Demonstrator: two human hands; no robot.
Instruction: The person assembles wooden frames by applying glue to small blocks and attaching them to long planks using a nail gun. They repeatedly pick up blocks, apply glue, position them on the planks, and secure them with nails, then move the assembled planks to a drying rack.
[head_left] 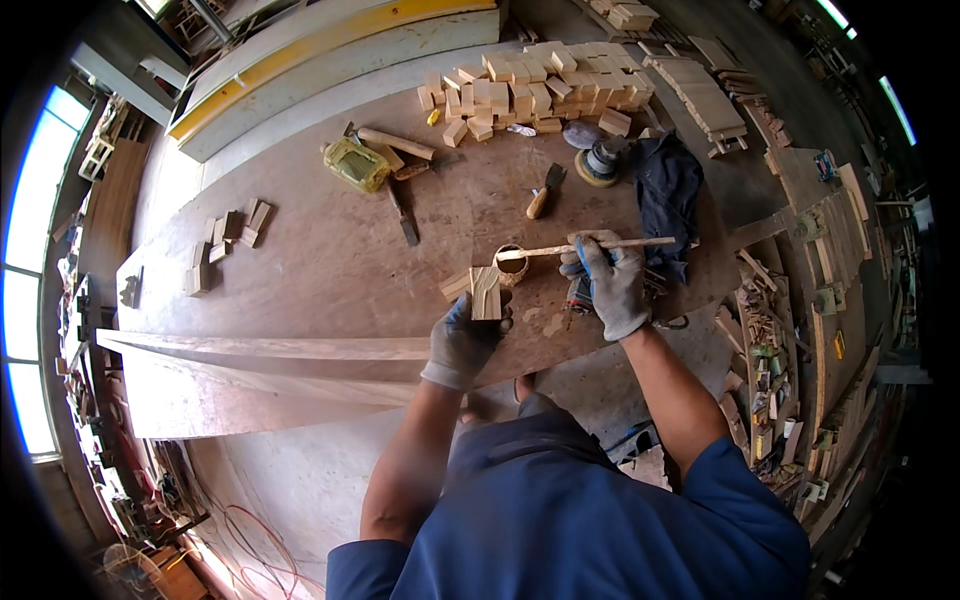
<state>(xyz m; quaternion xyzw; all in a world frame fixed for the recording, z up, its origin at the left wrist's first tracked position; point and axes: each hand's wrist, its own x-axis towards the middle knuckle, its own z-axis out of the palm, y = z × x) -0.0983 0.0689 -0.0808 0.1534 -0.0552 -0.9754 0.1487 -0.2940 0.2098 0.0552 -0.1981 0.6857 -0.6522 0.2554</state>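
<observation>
My left hand [462, 345], in a grey glove with blue on it, grips a small wooden block [487, 304]. Wavy pale streaks, which look like glue, lie on the block's upper face. Another piece of wood [455, 286] shows just left of the block; whether the hand touches it I cannot tell. My gloved right hand [615, 290] is closed around a thin wooden stick [550, 250], held nearly level. The stick's pale-coated left end is over a small round pot [513, 268] with a crusted rim, just beyond the block. A dark object [580, 292] sits partly hidden beside the right hand.
A large pile of wooden blocks [540, 85] stands at the table's far side. Several more blocks [225, 240] lie at left. A yellowish plastic bottle [357, 165], a putty knife [546, 192], a round sander [597, 163] and a dark cloth [668, 190] rest on the brown table [330, 270]. Long boards [260, 348] line the near left edge.
</observation>
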